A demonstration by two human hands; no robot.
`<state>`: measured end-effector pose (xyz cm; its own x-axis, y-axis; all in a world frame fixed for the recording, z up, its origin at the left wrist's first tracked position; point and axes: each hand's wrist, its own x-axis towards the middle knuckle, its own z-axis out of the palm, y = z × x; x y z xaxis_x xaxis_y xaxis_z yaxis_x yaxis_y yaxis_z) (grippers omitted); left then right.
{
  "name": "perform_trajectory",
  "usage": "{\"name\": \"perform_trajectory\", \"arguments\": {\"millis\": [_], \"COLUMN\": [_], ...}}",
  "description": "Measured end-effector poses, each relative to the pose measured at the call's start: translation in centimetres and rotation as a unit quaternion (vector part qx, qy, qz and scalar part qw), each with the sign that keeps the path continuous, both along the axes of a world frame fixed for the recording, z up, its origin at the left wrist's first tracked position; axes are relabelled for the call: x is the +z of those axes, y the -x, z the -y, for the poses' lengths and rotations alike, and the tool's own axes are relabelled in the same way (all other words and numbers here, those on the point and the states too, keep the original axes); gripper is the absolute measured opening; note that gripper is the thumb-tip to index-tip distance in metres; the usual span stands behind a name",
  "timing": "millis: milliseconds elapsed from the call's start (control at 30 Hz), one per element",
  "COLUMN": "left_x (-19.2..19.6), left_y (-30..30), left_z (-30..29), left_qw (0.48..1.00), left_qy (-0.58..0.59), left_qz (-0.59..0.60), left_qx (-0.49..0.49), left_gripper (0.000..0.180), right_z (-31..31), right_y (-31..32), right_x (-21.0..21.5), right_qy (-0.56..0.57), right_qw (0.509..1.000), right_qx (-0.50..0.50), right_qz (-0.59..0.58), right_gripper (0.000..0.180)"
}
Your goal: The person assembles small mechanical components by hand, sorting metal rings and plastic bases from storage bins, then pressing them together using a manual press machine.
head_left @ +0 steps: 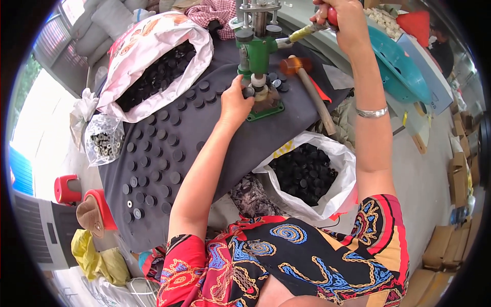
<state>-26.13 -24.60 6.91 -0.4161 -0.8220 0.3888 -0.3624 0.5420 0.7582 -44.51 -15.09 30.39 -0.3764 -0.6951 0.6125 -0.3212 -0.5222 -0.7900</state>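
Observation:
A green hand press stands on the dark cloth over the table, with a white tip on its ram above a small base. My left hand reaches to the press from the near side, its fingers closed on a small black round cap beside the ram. My right hand is raised to the far right, wrapped round the press's lever, whose red ball knob shows between the fingers. Many more black caps lie spread over the cloth left of my left arm.
A white sack of black caps lies at the far left; another open white bag of them sits near my right. A mallet lies right of the press. A clear bag of small rings hangs at the left edge. A teal basin stands right.

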Motion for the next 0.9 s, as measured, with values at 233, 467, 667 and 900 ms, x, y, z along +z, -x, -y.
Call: {"name": "perform_trajectory", "arguments": {"millis": [233,467,667,900], "left_x": [0.2,-0.4,-0.7,1.6], "left_y": [2.0,3.7,3.1,-4.2], "left_z": [-0.4,0.2,0.3,1.5], "left_qw": [0.999,0.997,0.997,0.992], "left_qy": [0.034,-0.016,-0.018,0.09], "left_qz": [-0.016,-0.067,-0.08,-0.077], "left_qx": [0.025,0.032,0.016,0.046], "left_gripper": [0.078,0.082,0.083,0.05], "right_z": [-0.7,-0.7,-2.8,-6.1], "right_y": [-0.5,-0.8,0.7,-1.3], "right_x": [0.2,-0.4,-4.8,-17.1], "right_qy": [0.022,0.026,0.068,0.202], "right_qw": [1.0,0.998,0.997,0.976], "right_qx": [-0.011,-0.01,0.021,-0.045], "right_qz": [-0.007,0.047,-0.043,-0.071], "right_gripper": [0.02,0.018,0.014,0.008]}}
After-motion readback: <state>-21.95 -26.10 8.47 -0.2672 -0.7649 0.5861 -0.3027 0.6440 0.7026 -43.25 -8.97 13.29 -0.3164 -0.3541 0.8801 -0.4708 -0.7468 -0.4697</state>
